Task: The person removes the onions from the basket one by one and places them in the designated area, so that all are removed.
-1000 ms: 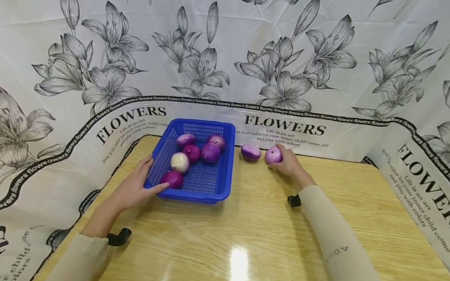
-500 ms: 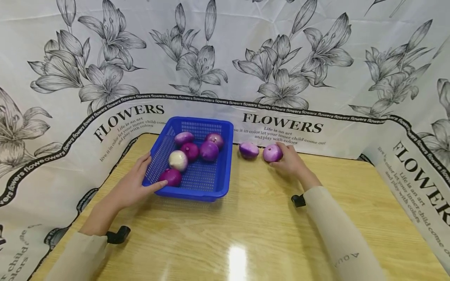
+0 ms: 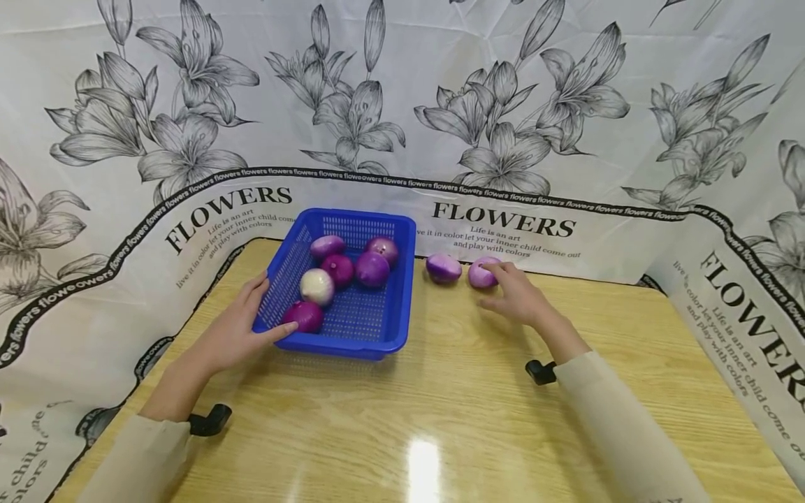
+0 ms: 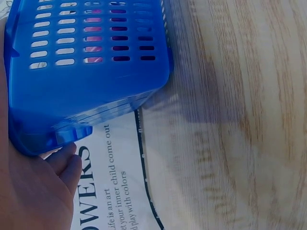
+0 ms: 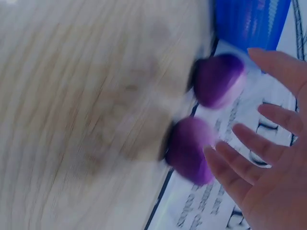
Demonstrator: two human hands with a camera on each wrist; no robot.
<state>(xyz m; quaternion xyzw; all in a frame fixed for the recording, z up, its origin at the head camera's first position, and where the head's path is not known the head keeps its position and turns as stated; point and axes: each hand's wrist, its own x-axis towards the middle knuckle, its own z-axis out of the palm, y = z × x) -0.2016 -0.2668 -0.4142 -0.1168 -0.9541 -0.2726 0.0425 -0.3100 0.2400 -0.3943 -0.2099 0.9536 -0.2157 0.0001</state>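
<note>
My left hand point(image 3: 235, 334) grips the near left corner of a blue plastic basket point(image 3: 409, 293), thumb over the rim and fingers along its outer side. Inside lie several purple onions point(image 3: 372, 270) and one pale, whitish onion point(image 3: 317, 287). To the right of the basket, two purple-and-white onions stand side by side on the table: a left one point(image 3: 444, 268) and a right one point(image 3: 481, 274). My right hand point(image 3: 518, 297) is beside the right onion, fingers spread and loose, nothing held. In the right wrist view, its fingertips point(image 5: 209, 152) overlap that onion point(image 5: 191, 149).
A light wooden table point(image 3: 352, 433) lies under everything. White cloth point(image 3: 352, 140) with black flower prints and lettering rises behind and at both sides, close behind the two onions. Each wrist wears a small black camera mount point(image 3: 211, 420).
My right hand has let go of the right onion; its fingers have spread and drawn back slightly to the right. The left hand still holds the basket, and the onions stay in place.
</note>
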